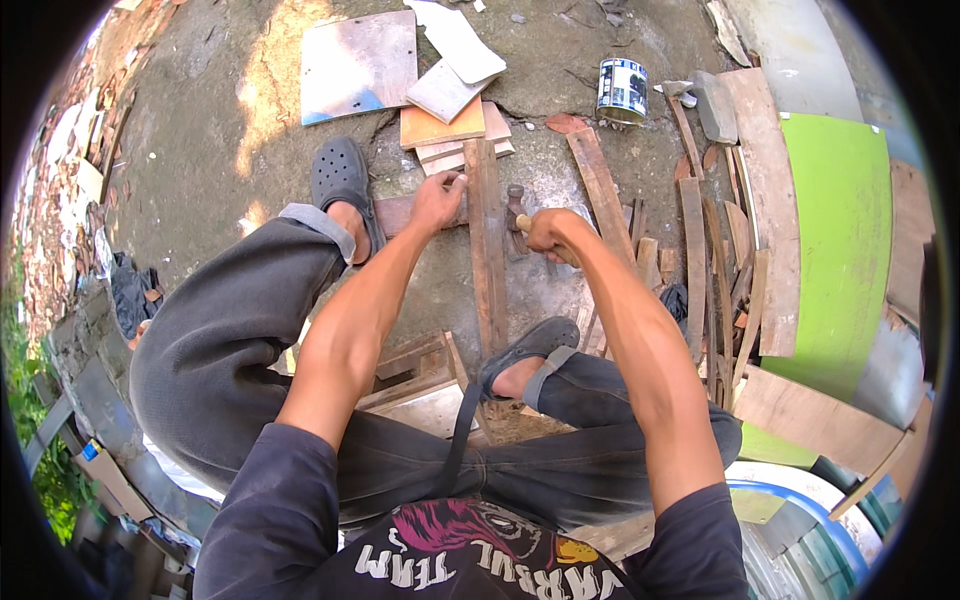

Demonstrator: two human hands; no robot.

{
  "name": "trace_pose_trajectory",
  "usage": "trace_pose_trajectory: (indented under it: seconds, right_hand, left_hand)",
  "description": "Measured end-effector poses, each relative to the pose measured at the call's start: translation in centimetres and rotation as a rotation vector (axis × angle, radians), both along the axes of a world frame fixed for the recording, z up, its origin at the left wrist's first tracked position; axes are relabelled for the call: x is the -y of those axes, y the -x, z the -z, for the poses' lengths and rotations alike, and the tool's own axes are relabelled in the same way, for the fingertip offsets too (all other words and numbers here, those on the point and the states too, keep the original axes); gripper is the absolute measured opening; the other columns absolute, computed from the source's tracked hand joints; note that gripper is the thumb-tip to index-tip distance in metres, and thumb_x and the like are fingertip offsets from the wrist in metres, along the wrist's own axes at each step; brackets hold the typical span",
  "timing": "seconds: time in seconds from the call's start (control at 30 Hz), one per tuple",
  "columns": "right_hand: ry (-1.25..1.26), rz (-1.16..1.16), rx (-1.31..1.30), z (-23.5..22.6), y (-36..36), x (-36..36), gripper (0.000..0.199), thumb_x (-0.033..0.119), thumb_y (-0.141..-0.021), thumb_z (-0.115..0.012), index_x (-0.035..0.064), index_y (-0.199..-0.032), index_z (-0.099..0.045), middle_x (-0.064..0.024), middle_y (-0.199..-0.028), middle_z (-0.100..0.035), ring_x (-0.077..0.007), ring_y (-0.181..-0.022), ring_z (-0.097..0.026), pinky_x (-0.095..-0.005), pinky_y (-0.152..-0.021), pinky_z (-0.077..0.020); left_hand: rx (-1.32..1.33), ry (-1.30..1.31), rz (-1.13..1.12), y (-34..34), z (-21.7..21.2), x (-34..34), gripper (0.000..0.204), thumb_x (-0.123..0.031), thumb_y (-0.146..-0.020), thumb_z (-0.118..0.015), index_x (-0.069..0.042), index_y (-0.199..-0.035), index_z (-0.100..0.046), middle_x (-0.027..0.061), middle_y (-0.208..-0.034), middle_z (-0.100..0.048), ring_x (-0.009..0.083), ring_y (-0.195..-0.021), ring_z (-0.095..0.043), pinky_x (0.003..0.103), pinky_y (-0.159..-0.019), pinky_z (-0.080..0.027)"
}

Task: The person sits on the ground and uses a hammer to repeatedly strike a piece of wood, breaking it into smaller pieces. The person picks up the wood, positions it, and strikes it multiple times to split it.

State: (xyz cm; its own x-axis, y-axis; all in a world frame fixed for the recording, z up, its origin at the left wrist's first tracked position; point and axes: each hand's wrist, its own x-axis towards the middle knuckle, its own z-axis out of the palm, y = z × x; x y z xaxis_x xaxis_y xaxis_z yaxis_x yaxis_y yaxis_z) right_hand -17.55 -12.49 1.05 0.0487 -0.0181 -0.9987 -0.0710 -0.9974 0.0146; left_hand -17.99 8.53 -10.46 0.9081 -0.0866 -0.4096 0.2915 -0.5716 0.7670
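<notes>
A long narrow wooden plank point(486, 240) lies lengthwise in front of me, between my sandalled feet. My left hand point(438, 203) is closed at the plank's left edge, thumb and forefinger pinched together; whatever is between them is too small to make out. A shorter brown board point(394, 213) extends leftward beneath that hand. To the right of the plank, my right hand point(556, 236) is wrapped around the wooden handle of a hammer point(516, 207), whose metal head is close beside the plank.
Flat board pieces point(360, 65) and an orange-faced tile point(443, 125) lie beyond my left hand. A paint can point(622, 90) stands far right. Wood strips point(692, 260), a grey stone block point(713, 107) and a green panel point(835, 240) crowd the right. A wooden frame point(420, 370) sits near my legs.
</notes>
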Motion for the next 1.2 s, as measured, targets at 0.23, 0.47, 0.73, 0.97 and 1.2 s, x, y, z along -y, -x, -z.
trace_pose_trajectory:
  seconds: [0.23,0.47,0.73,0.97,1.2]
  right_hand:
    - [-0.183,0.601,0.446,-2.0,9.3,-0.5,0.032,0.007,-0.080,-0.052,-0.0094,-0.107,-0.050,-0.0224,-0.072,-0.064,-0.0308,-0.053,-0.064,-0.0447,-0.048,-0.0514]
    - [-0.080,0.603,0.790,0.1,15.3,-4.9,0.045,0.015,-0.085,-0.053,-0.0049,-0.123,-0.041,-0.0365,-0.084,-0.063,-0.0520,-0.076,-0.064,-0.0579,-0.072,-0.0510]
    - [-0.079,0.590,0.744,0.3,18.4,-5.2,0.042,0.014,-0.084,-0.052,-0.0075,-0.118,-0.042,-0.0372,-0.086,-0.064,-0.0525,-0.083,-0.064,-0.0579,-0.076,-0.0511]
    - [-0.064,0.445,0.273,-2.2,9.5,-4.3,0.042,0.011,-0.081,-0.062,-0.0158,-0.112,-0.051,-0.0292,-0.079,-0.068,-0.0387,-0.084,-0.070,-0.0499,-0.077,-0.0550]
    - [-0.114,0.006,-0.015,1.8,7.1,-3.3,0.023,0.004,-0.071,-0.057,0.0066,-0.084,-0.076,-0.0169,-0.083,-0.073,-0.0303,-0.080,-0.071,-0.0446,-0.066,-0.0554]
  left_hand:
    - [-0.053,0.102,-0.064,2.5,1.1,0.7,0.052,-0.039,-0.086,-0.070,0.004,-0.117,-0.066,0.0169,-0.100,-0.071,0.0238,-0.091,-0.068,0.035,-0.082,-0.052]
    - [-0.135,-0.019,-0.001,2.1,-1.3,1.8,0.058,-0.044,-0.080,-0.073,-0.003,-0.120,-0.066,0.0143,-0.102,-0.072,0.0297,-0.093,-0.069,0.038,-0.084,-0.052]
    - [-0.222,-0.247,0.064,1.7,-4.1,3.4,0.046,-0.046,-0.080,-0.072,-0.014,-0.112,-0.071,0.0173,-0.098,-0.071,0.0356,-0.094,-0.067,0.046,-0.082,-0.051]
    - [-0.213,-0.343,0.110,1.4,-3.8,3.3,0.042,-0.048,-0.082,-0.069,-0.013,-0.105,-0.073,0.0173,-0.098,-0.071,0.0354,-0.095,-0.067,0.047,-0.082,-0.051]
    - [-0.275,-0.333,0.229,0.0,-3.1,2.4,0.048,-0.055,-0.086,-0.061,-0.014,-0.106,-0.073,0.0190,-0.103,-0.070,0.0384,-0.100,-0.066,0.047,-0.086,-0.051]
